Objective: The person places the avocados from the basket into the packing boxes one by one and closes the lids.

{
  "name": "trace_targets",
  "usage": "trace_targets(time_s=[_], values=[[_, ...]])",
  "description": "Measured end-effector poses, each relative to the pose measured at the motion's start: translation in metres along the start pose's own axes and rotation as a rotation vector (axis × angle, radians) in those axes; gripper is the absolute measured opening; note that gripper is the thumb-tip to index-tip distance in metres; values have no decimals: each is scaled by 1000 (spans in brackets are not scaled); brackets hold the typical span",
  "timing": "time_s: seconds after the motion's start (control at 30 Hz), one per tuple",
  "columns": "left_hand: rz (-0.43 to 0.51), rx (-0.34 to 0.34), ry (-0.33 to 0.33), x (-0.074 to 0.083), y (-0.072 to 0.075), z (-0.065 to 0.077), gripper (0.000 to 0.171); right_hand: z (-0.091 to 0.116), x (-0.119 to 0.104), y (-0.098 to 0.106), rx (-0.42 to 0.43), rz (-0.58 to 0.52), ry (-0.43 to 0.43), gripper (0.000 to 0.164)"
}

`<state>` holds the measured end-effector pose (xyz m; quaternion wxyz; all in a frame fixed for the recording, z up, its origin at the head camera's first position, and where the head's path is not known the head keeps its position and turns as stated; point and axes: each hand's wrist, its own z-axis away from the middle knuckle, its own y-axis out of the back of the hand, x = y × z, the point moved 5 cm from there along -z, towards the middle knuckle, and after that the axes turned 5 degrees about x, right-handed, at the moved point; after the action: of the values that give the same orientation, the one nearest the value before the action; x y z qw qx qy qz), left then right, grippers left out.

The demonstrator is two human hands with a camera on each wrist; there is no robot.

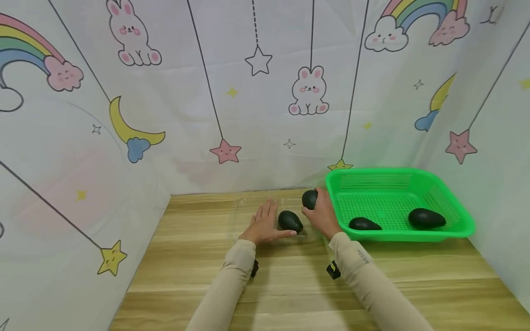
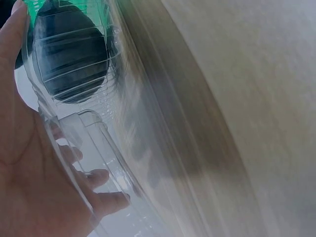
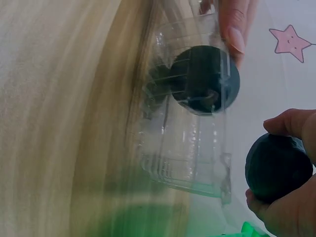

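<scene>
A clear plastic box [image 3: 180, 153] sits on the wooden table, left of the green basket. One dark avocado [image 1: 290, 221] lies in it, and shows through its ribbed wall [image 2: 74, 54] in the left wrist view. My left hand [image 1: 262, 226] rests on the box's left part with fingers stretched out, its thumb alongside the avocado's near end. Over the box's right part my right hand [image 1: 324, 216] grips a second avocado [image 3: 276, 168] between thumb and fingers, above the box rim in the right wrist view.
A green perforated basket [image 1: 406, 236] stands close on the right, with one avocado [image 1: 427, 218] at its right and another [image 1: 364, 224] near its front left wall. Printed fabric walls [image 1: 273, 138] enclose the table [image 1: 186, 266] at the back and sides.
</scene>
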<state>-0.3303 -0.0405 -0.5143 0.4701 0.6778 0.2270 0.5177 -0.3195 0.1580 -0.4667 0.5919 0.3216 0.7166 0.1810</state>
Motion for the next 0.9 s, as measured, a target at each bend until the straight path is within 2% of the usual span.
trace_targets(time_s=[0.27,0.9], values=[[9,11,-12,2,1,0,122,3,6,-13,-45,24,-44,78],[-8,7,-20,-2,-1,-1,123,9,7,-30,-104,3,-29,79]])
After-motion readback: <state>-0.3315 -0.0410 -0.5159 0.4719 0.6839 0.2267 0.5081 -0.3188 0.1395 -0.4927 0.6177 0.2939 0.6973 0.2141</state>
